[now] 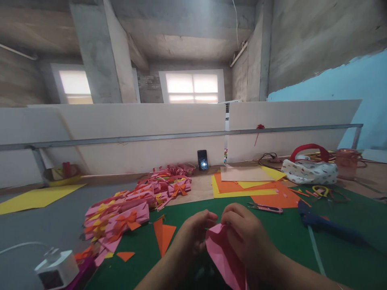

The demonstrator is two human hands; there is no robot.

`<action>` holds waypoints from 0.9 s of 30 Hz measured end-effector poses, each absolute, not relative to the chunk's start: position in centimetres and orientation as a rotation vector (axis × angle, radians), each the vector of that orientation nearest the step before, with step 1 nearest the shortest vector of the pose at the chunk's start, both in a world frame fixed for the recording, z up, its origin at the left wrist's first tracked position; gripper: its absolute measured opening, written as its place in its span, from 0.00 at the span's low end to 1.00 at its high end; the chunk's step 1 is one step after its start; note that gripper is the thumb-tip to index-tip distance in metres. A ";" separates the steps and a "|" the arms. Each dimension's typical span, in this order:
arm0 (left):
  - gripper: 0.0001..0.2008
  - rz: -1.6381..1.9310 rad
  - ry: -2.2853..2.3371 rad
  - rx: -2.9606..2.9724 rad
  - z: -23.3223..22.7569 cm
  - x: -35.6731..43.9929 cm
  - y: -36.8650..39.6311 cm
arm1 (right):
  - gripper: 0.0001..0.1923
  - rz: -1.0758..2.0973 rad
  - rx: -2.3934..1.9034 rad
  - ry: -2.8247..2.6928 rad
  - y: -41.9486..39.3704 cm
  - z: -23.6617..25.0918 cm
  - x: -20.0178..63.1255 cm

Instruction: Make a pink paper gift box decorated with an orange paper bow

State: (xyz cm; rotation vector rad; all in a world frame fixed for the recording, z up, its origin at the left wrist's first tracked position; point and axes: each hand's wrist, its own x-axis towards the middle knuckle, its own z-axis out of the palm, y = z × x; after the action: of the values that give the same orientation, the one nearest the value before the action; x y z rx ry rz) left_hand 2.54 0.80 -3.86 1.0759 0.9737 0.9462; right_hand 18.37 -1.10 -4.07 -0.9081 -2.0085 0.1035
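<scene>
Low in the middle of the head view is a folded piece of pink paper (222, 253), its upper part opened out like a pocket. My right hand (249, 231) is closed on its upper right edge, thumb and fingers pinching the paper. At the paper's left edge is my left hand (195, 229), its fingers curled round toward it; where the lower fingers meet the paper is partly hidden. Left of that hand lies a folded orange paper piece (164, 235) on the green mat (142, 257), with a small orange scrap (125, 255) nearby.
Finished-looking pink paper pieces with orange and yellow bows (130, 217) are piled at left. Orange and yellow sheets (238, 187), thread snips (267, 208) and a blue glue gun (326, 225) lie beyond and right. A phone (202, 160) leans on the board; a white charger (57, 270) sits front left.
</scene>
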 end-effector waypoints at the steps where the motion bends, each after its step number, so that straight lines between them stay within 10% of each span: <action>1: 0.18 0.917 0.970 1.082 -4.2 2.5 1.0 | 0.11 0.070 -0.899 -2.003 -1.2 -4.2 18.3; 27: 0.09 0.899 1.041 1.607 -1.3 2.3 -1.8 | 0.07 0.743 -0.899 -2.113 -2.0 -0.2 20.1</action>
State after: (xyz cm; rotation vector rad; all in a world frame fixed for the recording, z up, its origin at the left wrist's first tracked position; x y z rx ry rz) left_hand 2.33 -1.82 -1.30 1.6072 1.0405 0.8986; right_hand 20.08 -1.95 -0.19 -0.8990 -2.1127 0.7432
